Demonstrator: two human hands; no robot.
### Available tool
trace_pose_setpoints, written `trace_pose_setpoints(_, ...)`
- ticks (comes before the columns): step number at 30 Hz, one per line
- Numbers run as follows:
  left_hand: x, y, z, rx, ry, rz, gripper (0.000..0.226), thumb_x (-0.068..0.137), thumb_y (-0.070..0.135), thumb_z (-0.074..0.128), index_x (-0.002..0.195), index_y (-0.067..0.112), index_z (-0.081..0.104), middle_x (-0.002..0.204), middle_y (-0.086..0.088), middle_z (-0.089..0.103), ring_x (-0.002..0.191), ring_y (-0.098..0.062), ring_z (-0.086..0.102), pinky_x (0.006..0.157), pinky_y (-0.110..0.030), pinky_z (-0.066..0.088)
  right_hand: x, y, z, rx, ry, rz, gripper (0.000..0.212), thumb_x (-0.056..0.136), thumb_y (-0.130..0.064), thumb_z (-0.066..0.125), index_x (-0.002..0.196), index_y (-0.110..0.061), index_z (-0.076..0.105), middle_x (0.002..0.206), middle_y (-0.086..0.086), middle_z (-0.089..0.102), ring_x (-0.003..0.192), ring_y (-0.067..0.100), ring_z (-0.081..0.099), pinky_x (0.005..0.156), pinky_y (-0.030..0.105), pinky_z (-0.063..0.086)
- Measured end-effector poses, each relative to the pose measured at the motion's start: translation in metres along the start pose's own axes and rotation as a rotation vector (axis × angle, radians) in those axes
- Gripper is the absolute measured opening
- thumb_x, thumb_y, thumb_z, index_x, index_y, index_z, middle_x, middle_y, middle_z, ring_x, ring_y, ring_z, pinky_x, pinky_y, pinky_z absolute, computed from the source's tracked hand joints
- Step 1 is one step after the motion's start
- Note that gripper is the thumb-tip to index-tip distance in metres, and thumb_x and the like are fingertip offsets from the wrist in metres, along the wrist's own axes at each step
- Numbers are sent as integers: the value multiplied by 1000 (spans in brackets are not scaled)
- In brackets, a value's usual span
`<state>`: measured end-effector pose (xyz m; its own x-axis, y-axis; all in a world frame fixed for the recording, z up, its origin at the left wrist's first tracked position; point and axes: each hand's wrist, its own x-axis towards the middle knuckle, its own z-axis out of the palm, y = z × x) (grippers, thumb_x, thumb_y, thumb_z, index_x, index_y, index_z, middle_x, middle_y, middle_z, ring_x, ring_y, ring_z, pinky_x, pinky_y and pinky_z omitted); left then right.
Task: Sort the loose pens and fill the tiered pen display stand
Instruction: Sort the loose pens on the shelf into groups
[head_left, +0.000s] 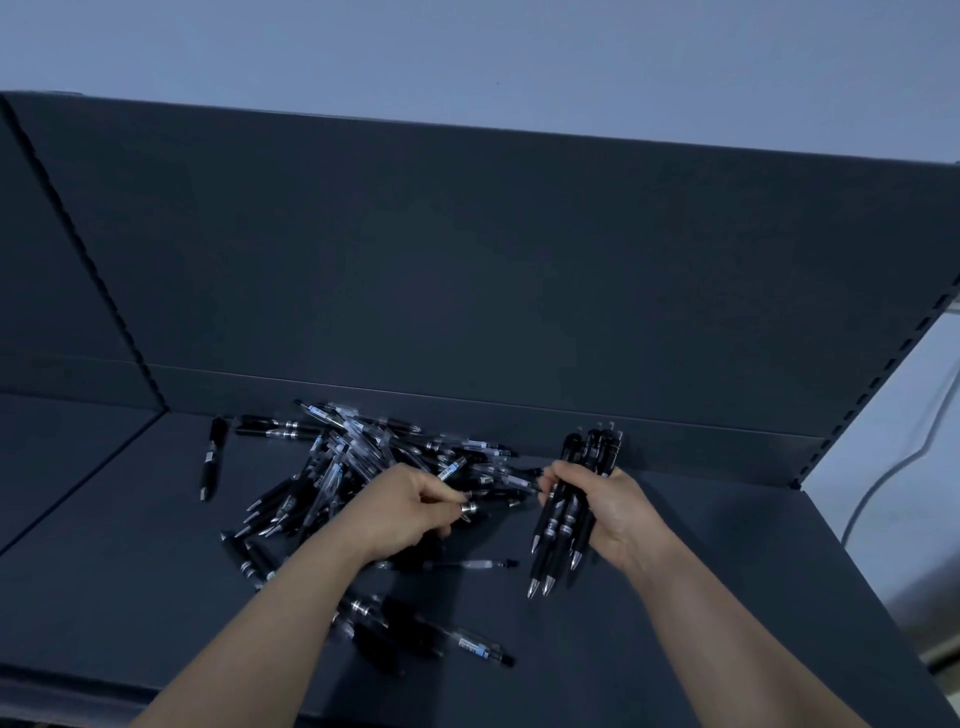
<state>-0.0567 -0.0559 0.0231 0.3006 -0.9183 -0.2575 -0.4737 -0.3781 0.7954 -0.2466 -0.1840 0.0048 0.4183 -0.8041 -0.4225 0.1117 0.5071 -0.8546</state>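
Note:
A heap of loose pens (332, 457), black ones mixed with clear-barrelled ones, lies on a dark shelf (675, 597) against its back panel. My right hand (602, 506) is shut on a bundle of black pens (563, 519), held upright with the silver tips pointing down. My left hand (410, 506) rests on the heap's right side, its fingers closed around a pen (457, 499) with a silver ring. One black pen (212, 457) lies alone to the left. A few pens (447, 639) lie nearer me, under my left forearm. No display stand is in view.
The shelf's dark back panel (467, 270) rises behind the heap. A slotted upright (878, 374) runs along the right side and another along the left (78, 223). A cable (893, 467) hangs by the pale wall on the right.

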Motion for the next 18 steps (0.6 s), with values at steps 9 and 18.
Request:
trace_pose_setpoints(9, 4, 25, -3, -59, -117, 8, 11, 80, 6, 73, 88, 12, 77, 57, 3, 62, 47, -6, 50, 49, -17, 43, -11, 1, 10, -141, -164, 72, 25, 87, -5, 68, 107, 9, 63, 96, 19, 71, 86, 28, 73, 70, 35, 60)
trace_pose_setpoints(18, 8, 19, 32, -603, 182, -22, 24, 91, 24, 64, 93, 0, 63, 83, -11, 61, 69, -16, 60, 55, -20, 53, -15, 8, 18, -48, -205, 114, 24, 86, -8, 69, 105, 7, 65, 94, 18, 71, 83, 28, 72, 70, 36, 59)
